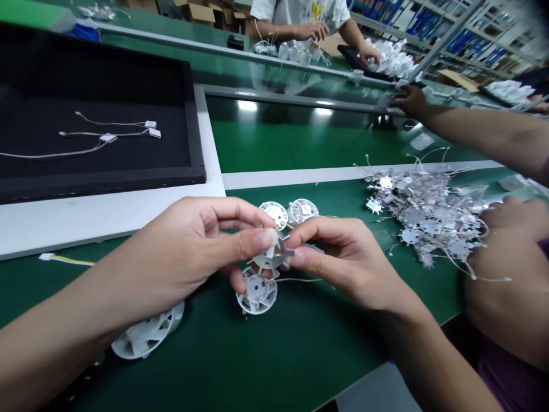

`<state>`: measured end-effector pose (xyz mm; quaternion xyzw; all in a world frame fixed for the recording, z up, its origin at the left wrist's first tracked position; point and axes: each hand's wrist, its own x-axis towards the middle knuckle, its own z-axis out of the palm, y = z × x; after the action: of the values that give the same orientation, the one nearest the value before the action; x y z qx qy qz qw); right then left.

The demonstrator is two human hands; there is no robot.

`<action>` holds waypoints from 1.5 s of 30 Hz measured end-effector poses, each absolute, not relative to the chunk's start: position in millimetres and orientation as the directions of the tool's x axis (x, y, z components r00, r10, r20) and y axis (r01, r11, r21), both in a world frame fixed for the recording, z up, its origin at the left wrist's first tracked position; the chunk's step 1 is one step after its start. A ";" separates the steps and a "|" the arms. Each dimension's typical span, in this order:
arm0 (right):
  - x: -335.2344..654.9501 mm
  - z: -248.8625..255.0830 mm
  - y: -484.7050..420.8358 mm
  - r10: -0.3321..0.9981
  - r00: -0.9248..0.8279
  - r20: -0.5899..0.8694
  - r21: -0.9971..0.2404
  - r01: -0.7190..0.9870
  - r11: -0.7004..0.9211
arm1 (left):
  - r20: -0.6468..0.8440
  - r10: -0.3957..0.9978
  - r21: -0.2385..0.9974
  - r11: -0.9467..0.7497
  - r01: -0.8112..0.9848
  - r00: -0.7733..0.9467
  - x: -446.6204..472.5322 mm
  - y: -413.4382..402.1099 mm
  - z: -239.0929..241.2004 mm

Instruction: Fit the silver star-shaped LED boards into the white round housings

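My left hand [189,246] and my right hand [343,254] meet over the green table [300,343] and both pinch one small star-shaped metal plate [274,256] between thumb and fingers. A thin wire trails from it to the right. Just under the plate lies a white round plastic housing [257,293]. Two more white housings [289,212] sit just beyond my fingers. Another white housing [148,335] lies under my left forearm.
A heap of star-shaped plates with wires [424,214] lies to the right, where another person's hand [514,220] and arm [472,129] reach in. A black tray [98,171] with wired connectors stands at the back left. A person [309,23] works across the belt.
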<state>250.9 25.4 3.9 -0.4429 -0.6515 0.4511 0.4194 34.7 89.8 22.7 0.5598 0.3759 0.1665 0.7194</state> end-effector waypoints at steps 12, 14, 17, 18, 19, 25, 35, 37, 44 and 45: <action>252.6 6.5 21.0 0.952 -0.307 0.006 -0.956 0.278 0.096 | -0.426 0.645 0.905 0.289 0.313 0.635 35.9 88.2 29.7; 252.4 9.1 21.4 0.941 -0.333 -0.067 -0.959 0.282 0.032 | -0.444 0.586 0.896 0.288 0.339 0.678 35.0 90.0 29.1; 251.4 13.4 20.5 0.920 -0.357 -0.163 -0.945 0.325 -0.041 | -0.467 0.531 0.884 0.280 0.374 0.706 32.8 93.5 26.1; 251.2 14.4 19.8 0.914 -0.365 -0.177 -0.938 0.345 -0.044 | -0.465 0.528 0.885 0.264 0.383 0.710 32.2 94.3 25.0; 251.0 15.1 19.0 0.911 -0.373 -0.175 -0.930 0.366 -0.029 | -0.456 0.527 0.889 0.240 0.390 0.717 31.6 94.9 24.0; 250.0 15.5 17.1 0.906 -0.400 -0.135 -0.917 0.398 0.039 | -0.434 0.523 0.899 0.200 0.389 0.733 30.1 93.1 24.1; 252.5 9.9 25.1 0.809 -0.521 -0.271 -0.922 -0.101 -0.374 | -0.339 0.465 0.917 0.359 0.176 0.818 30.0 94.9 22.6; 255.4 6.7 26.3 0.770 -0.568 -0.289 -0.895 -0.125 -0.428 | -0.325 0.472 0.933 0.304 0.195 0.820 29.8 93.9 24.6; 254.1 1.0 26.3 0.673 -0.673 -0.307 -0.835 -0.149 -0.530 | -0.267 0.429 0.959 0.211 0.192 0.863 29.7 89.6 35.2; 253.3 1.0 26.2 0.675 -0.672 -0.306 -0.834 -0.152 -0.530 | -0.263 0.432 0.961 0.199 0.194 0.862 29.4 89.2 35.5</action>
<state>253.3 26.2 1.0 -0.3158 -0.4134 0.8155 0.2535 29.4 89.2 35.5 0.6274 0.2494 0.0814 0.7332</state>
